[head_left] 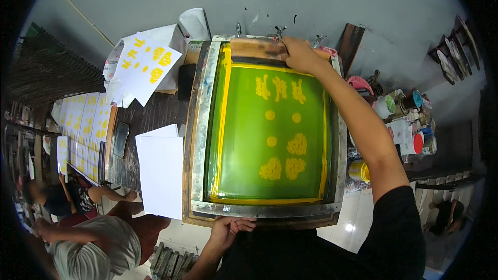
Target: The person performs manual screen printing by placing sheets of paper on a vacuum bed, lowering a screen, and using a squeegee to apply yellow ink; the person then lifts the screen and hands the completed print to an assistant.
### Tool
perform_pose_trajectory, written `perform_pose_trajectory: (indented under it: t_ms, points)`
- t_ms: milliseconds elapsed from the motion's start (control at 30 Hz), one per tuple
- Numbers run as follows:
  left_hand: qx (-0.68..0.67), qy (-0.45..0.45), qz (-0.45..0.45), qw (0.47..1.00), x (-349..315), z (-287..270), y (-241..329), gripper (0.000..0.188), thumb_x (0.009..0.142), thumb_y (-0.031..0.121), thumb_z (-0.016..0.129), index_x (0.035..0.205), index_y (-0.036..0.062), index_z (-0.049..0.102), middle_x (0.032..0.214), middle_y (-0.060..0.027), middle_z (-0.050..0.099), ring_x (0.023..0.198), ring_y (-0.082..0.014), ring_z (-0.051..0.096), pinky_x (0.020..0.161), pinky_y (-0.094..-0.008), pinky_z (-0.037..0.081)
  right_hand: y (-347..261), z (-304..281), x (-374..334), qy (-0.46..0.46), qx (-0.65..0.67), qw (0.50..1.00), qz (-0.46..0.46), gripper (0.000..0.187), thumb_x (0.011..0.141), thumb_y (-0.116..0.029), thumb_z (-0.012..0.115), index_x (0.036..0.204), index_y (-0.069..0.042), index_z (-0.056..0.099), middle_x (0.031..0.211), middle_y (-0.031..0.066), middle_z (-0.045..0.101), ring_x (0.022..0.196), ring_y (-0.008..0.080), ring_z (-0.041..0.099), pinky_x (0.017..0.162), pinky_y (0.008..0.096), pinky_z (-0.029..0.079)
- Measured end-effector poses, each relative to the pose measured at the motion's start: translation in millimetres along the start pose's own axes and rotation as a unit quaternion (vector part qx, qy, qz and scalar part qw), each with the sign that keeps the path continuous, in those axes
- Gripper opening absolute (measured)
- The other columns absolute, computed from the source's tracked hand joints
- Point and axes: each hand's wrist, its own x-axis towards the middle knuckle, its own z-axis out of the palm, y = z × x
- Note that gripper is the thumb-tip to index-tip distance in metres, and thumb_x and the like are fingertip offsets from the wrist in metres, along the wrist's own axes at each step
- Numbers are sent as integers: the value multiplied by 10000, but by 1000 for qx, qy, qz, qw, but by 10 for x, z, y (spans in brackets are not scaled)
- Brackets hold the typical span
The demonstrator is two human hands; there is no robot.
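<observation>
A screen printing frame (270, 210) with metal edges and a green mesh (244, 124) lies in front of me. Yellow ink lines its borders and fills its characters, dots and clustered shapes. At the far end, my right hand (302, 56) is closed on a wooden squeegee (254, 49), which lies across the top of the mesh. My left hand (227, 231) is at the near edge, its fingers curled against the frame; part of its grip is hidden. A stack of blank white paper (161, 173) sits left of the frame.
Printed sheets (148, 62) lie on a wrapped bundle at the back left, near a phone (120, 139). Rows of prints (85, 119) spread farther left. Ink tubs (384, 106) and a yellow bucket (359, 171) stand right. Another person (98, 246) is at lower left.
</observation>
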Motion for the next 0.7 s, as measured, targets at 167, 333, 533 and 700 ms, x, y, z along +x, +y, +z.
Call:
perform_pose_trajectory:
  t_ms: [167, 333, 533, 700]
  points:
    - [-14, -19, 17, 1000, 18, -60, -42, 347, 976, 82, 453, 1188, -153, 597, 1085, -304, 708, 939, -359, 738, 792, -430, 628, 68, -26, 120, 65, -61, 996, -13, 419, 914, -236, 682, 1235, -6, 542, 1240, 219, 633, 1199, 389, 570, 1013, 514, 391]
    - [9, -18, 25, 999, -6, 15, 13, 328, 969, 77, 472, 1141, -164, 613, 1097, -310, 703, 936, -368, 736, 795, -430, 629, -1, 23, -8, 42, -80, 996, 5, 386, 917, -226, 674, 1208, -7, 546, 1195, 232, 648, 1176, 402, 581, 1002, 529, 399]
    - [19, -34, 19, 999, 6, 0, 30, 330, 964, 68, 468, 1101, -195, 613, 1107, -324, 695, 933, -349, 736, 778, -414, 632, -456, 101, -652, -6, -53, 998, 28, 296, 926, -219, 678, 1122, -27, 568, 1144, 213, 653, 1128, 410, 594, 956, 531, 420]
    - [24, -74, 13, 997, 54, -67, 37, 332, 960, 59, 464, 1122, -196, 604, 1117, -308, 700, 924, -327, 740, 747, -377, 632, -936, 275, -1618, 41, -20, 999, -10, 280, 906, -184, 678, 1116, -24, 585, 1086, 203, 659, 1060, 394, 610, 907, 518, 435]
